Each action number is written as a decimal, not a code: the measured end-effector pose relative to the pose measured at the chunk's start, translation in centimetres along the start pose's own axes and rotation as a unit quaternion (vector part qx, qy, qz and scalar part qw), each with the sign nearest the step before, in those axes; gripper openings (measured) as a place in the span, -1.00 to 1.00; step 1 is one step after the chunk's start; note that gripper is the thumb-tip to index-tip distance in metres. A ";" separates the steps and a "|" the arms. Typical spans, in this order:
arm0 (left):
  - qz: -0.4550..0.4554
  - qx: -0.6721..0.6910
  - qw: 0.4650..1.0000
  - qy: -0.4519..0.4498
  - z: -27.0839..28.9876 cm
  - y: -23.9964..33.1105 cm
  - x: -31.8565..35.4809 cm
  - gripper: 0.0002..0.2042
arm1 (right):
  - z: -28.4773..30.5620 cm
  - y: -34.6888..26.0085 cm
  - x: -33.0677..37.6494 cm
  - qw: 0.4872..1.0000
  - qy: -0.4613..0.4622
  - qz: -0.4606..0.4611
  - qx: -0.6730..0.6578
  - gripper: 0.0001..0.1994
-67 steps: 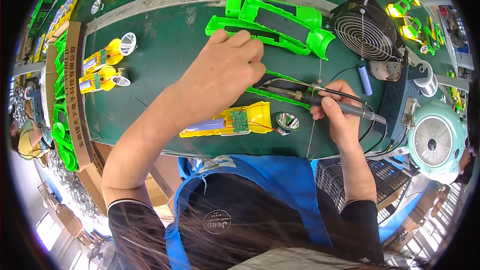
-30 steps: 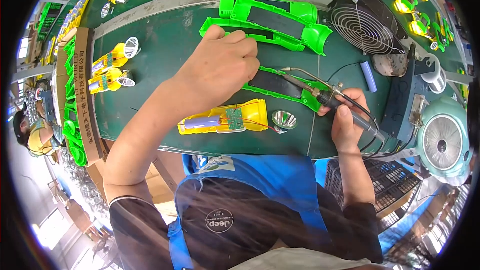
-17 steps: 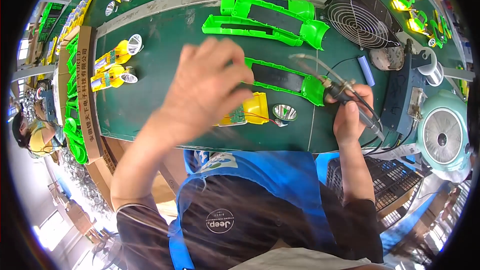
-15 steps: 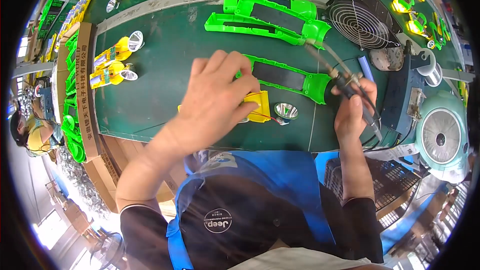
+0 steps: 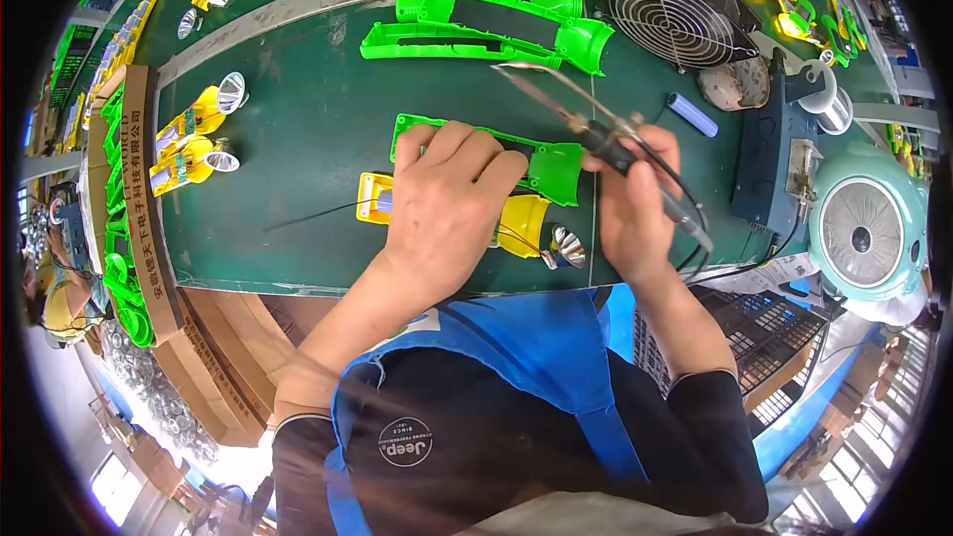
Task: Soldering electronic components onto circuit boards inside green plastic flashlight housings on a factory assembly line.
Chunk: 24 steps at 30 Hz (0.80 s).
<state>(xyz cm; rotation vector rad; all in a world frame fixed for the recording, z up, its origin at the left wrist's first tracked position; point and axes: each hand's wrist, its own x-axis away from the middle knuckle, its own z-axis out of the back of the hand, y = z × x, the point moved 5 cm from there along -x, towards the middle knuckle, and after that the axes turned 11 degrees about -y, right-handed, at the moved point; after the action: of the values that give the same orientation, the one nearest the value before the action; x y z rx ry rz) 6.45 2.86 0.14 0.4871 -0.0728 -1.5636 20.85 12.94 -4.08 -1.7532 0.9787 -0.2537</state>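
Observation:
My left hand (image 5: 442,203) lies across a yellow lamp housing (image 5: 521,223), fingers curled down over it; the fingertips are hidden. A purple cell (image 5: 384,201) shows in the housing's left end, with a thin black wire (image 5: 318,216) trailing left. Thin red wires run toward a shiny reflector (image 5: 568,247) at its right end. Just beyond the fingers is a green half shell (image 5: 554,174), partly covered by them. My right hand (image 5: 640,208) is closed around a soldering iron (image 5: 601,142), its tip and a thin curved tube pointing left above the green shell.
More green shells (image 5: 486,30) lie at the back, beside a black fan (image 5: 680,15). At right are a loose purple cell (image 5: 692,115), a blue soldering station (image 5: 769,154), a solder reel (image 5: 829,104) and a pale green fan (image 5: 862,238). Yellow lamp assemblies (image 5: 189,144) and a carton (image 5: 149,199) stand left.
My left hand has come down over the yellow housing, its fingers now pointing away. My right hand has moved the soldering iron left. The reflector now sits closer to the housing; the view has shifted.

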 end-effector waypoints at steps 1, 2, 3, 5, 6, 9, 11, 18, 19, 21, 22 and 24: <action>0.006 -0.009 1.000 -0.013 -0.4 -0.1 -0.1 -0.85 | 1.4 -0.2 0.4 1.000 -0.003 -0.004 -0.008 -0.69; 0.009 -0.010 1.000 -0.015 -0.5 -0.2 -0.2 -0.85 | 2.7 -0.7 0.2 1.000 -0.007 -0.018 0.006 -0.68; 0.015 -0.011 0.999 -0.044 -0.7 -0.2 -0.6 -0.86 | 4.5 -1.3 0.2 0.999 0.011 -0.045 0.016 -0.68; 0.016 -0.032 0.996 -0.081 -0.4 0.0 -1.3 -0.92 | 6.4 -2.9 -0.7 0.990 -0.020 -0.133 0.043 -0.75; 0.016 -0.040 0.994 -0.098 -0.4 0.1 -1.5 -0.94 | 6.7 -3.2 -1.0 0.984 -0.042 -0.162 0.058 -0.78; 0.015 -0.066 0.987 -0.143 -0.3 0.1 -2.5 -0.98 | 6.2 -3.2 -1.6 0.951 -0.108 -0.248 0.149 -0.80; 0.008 -0.076 0.982 -0.173 -0.6 0.1 -2.7 -0.97 | 5.8 -2.9 -1.8 0.944 -0.115 -0.271 0.146 -0.80; 0.007 -0.083 0.975 -0.207 -0.5 0.2 -3.1 -0.97 | 5.2 -3.0 -2.2 0.929 -0.122 -0.308 0.164 -0.80; 0.011 -0.080 0.976 -0.201 -0.5 0.2 -3.2 -0.99 | 5.2 -3.0 -2.2 0.928 -0.125 -0.305 0.171 -0.80; 0.017 -0.084 0.976 -0.202 -0.4 0.3 -3.4 -0.98 | 5.1 -3.1 -2.5 0.929 -0.143 -0.291 0.181 -0.80; 0.017 -0.084 0.976 -0.202 -0.5 0.3 -3.4 -0.98 | 5.0 -3.2 -2.7 0.929 -0.159 -0.276 0.191 -0.81; 0.031 -0.108 0.970 -0.215 -0.8 0.3 -3.4 -0.98 | 4.8 -3.5 -2.7 0.927 -0.161 -0.272 0.204 -0.81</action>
<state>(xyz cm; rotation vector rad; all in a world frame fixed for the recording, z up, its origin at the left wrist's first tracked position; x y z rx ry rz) 6.94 6.27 0.42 -0.0312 -0.2441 -1.5715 23.64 18.55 -2.25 -1.5751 0.1649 -0.4667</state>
